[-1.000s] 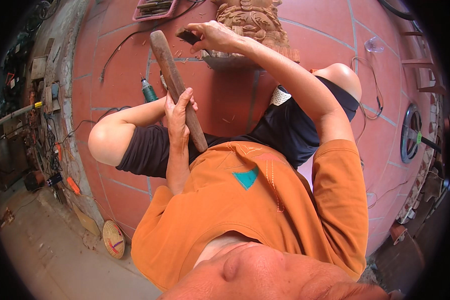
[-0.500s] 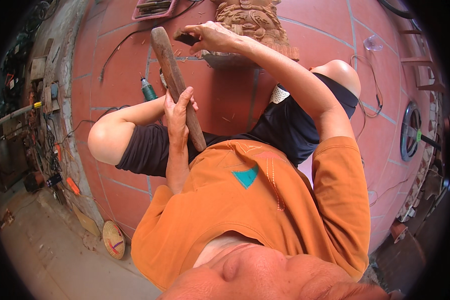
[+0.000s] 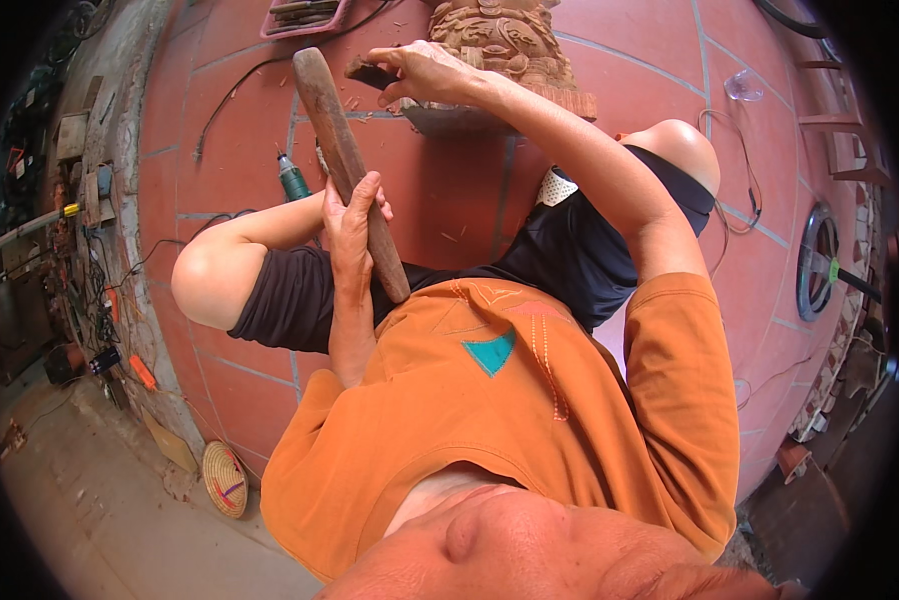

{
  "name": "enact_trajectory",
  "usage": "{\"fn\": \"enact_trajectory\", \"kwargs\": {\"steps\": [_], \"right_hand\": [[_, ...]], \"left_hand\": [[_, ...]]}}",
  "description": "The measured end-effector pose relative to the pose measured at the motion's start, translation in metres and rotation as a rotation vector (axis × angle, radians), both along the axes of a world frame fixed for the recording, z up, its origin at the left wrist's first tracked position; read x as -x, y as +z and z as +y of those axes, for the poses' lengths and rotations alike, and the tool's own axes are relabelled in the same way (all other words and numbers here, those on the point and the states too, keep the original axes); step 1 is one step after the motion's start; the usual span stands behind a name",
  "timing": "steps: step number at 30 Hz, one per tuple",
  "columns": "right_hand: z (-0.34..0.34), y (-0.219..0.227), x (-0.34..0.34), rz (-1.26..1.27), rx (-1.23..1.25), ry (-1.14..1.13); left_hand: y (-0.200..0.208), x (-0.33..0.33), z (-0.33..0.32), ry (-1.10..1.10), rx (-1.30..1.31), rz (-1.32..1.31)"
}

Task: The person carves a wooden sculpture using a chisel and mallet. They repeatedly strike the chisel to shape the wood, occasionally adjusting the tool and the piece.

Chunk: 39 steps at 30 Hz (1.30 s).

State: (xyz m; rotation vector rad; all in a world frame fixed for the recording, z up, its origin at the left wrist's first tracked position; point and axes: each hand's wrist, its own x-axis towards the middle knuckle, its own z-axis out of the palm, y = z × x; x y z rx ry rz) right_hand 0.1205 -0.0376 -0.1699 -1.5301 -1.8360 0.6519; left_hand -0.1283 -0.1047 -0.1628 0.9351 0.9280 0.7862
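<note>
My left hand is wrapped round a long, worn wooden bar with a rounded top. The bar slants upward to the left, its lower end against my orange shirt. Farther forward, my right hand is closed on a short, dark brown, block-like piece whose exact kind I cannot make out. This piece is just right of the bar's upper end, apart from it. Beside my right hand stands a carved wooden figure, partly cut off by the top edge. My right wrist and forearm cover part of its base.
A green power tool lies by my left knee. At the top left is a pink basket of long tools. Wood shavings and cables are scattered on the red tiles. A clear plastic cup and a steering-wheel-like ring are at the right.
The upper end of the wooden bar has tipped slightly left and up with my left hand. My right hand and the dark piece look nearly unmoved.
</note>
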Motion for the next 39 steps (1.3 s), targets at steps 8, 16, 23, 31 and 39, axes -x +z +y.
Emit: {"fn": "enact_trajectory", "kwargs": {"steps": [8,16,23,31,39], "right_hand": [[0.000,0.005,0.004,-0.076,-0.012,0.058],[0.001,-0.001,0.003,-0.044,-0.041,0.045],[0.001,0.000,0.004,-0.071,-0.046,0.055],[-0.001,0.004,0.008,-0.073,-0.004,0.083],[0.000,0.006,0.010,-0.100,0.029,0.098]], "left_hand": [[0.031,-0.013,-0.004,0.077,-0.259,0.035],[0.043,-0.001,0.002,-0.102,-0.094,0.129],[0.054,-0.005,0.002,0.124,-0.353,0.060],[0.058,0.007,0.000,-0.039,-0.141,0.060],[0.034,0.002,0.002,0.065,-0.308,0.216]]}}
